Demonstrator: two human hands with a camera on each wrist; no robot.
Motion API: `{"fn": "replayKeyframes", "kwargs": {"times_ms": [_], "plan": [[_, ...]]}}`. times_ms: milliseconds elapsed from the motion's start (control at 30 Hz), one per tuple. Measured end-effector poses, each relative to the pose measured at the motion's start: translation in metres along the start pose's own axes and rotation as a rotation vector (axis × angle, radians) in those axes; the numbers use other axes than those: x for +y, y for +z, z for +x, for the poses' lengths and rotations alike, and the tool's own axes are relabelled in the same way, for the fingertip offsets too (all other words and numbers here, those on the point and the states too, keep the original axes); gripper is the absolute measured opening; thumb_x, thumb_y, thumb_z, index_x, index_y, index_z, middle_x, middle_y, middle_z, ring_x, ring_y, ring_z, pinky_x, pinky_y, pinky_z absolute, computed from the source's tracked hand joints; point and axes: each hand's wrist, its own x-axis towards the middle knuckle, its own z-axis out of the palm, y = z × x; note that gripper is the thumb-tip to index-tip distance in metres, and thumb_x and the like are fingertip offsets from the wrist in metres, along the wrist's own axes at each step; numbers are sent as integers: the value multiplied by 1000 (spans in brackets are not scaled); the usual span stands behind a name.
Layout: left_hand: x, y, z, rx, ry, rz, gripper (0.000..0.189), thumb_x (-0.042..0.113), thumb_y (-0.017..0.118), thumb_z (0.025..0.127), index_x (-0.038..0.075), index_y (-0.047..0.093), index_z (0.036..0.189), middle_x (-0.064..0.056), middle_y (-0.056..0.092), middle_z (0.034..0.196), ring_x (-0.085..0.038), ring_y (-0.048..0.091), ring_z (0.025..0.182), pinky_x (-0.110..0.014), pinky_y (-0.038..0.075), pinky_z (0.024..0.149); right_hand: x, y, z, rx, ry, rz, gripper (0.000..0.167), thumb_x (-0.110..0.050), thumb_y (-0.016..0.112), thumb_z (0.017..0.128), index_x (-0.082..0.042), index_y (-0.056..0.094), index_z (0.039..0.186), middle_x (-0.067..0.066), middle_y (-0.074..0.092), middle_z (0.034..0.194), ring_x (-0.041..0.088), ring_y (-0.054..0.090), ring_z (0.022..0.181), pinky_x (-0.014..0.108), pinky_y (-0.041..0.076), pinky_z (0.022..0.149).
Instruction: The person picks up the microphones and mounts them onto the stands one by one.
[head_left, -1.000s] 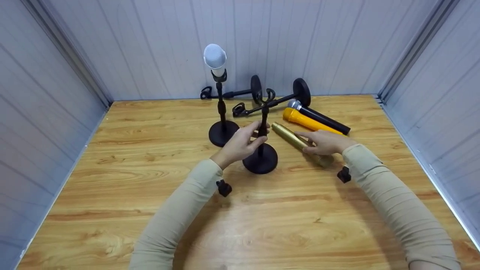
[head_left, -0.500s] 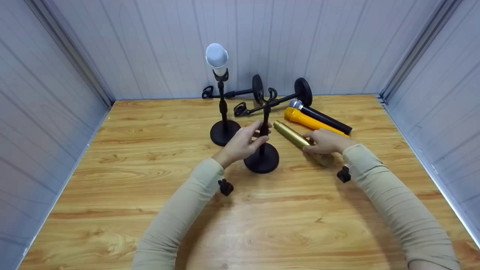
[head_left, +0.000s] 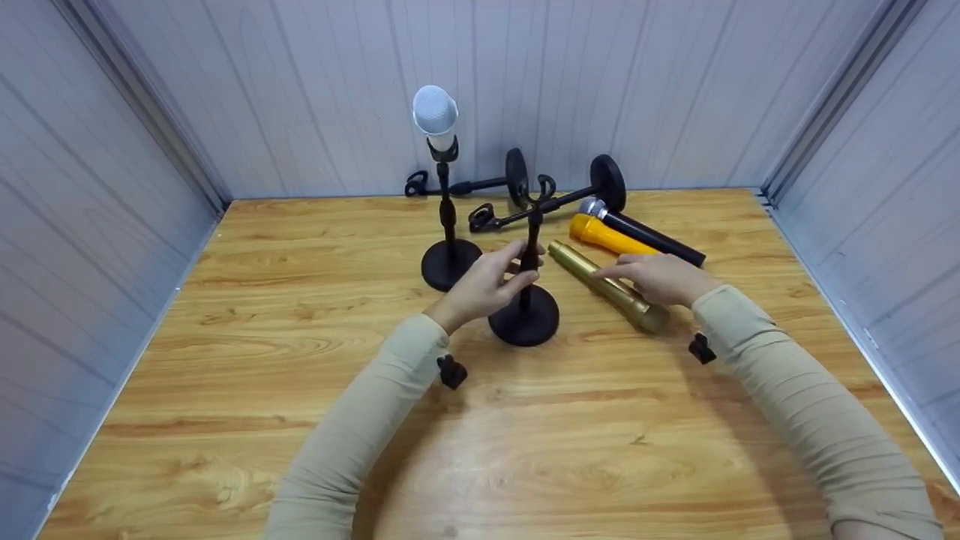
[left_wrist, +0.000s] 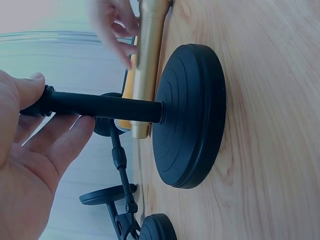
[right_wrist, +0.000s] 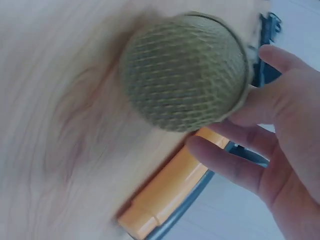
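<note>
My left hand [head_left: 491,289] holds the pole of an upright black microphone stand [head_left: 525,319], thumb on one side and fingers on the other; its round base stands on the table. The empty clip at its top shows in the head view. My right hand [head_left: 660,277] is at a gold microphone [head_left: 589,270] lying slantwise right of that stand. Its index finger reaches onto the gold body, and the other fingers are loosely bent, not wrapped round it. The mesh head [right_wrist: 187,72] fills the middle of the right wrist view and hides part of the thumb side.
A second upright stand [head_left: 448,255] bears a white microphone [head_left: 436,112]. Two black stands, one of them a lying stand [head_left: 577,199], lie by the back wall. Behind the gold microphone lie a yellow microphone [head_left: 604,234] and a black microphone [head_left: 660,238]. Walls enclose three sides.
My right hand has lifted slightly off the gold microphone's body toward its upper right side, its fingers loosening, baring more of the mesh end. The left hand keeps its hold on the stand.
</note>
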Motion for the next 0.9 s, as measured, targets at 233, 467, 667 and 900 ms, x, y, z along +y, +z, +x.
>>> {"fn": "replayKeyframes", "kwargs": {"times_ms": [233, 467, 667, 900], "plan": [[0, 0, 0, -7, -2, 4, 29, 6, 57, 104, 3, 56, 133, -11, 64, 126, -20, 67, 111, -29, 55, 92, -1, 4, 1, 161, -198, -214, 80, 29, 66, 74, -22, 66, 135, 11, 64, 118, 20, 62, 79, 37, 55, 60], [1, 0, 0, -12, -25, 5, 29, 8, 57, 104, 3, 56, 133, -12, 63, 128, -23, 67, 112, -29, 55, 92, -3, 10, 7, 188, -311, -373, 75, 24, 72, 72, -19, 68, 133, 15, 59, 138, 37, 58, 121, 46, 57, 84], [2, -1, 1, -20, -36, 13, 30, 10, 57, 105, 3, 55, 134, -11, 62, 130, -24, 66, 115, -28, 55, 93, -10, 13, 12, 184, -381, -487, 60, 9, 77, 79, -15, 67, 133, 13, 59, 140, 36, 56, 127, 45, 51, 99], [2, -2, 1, -31, -44, 23, 31, 13, 57, 105, 3, 55, 134, -11, 61, 133, -23, 63, 119, -27, 53, 95, -17, 15, 17, 183, -433, -468, 51, 6, 77, 81, -14, 71, 127, 11, 61, 136, 35, 57, 122, 43, 51, 99]]}}
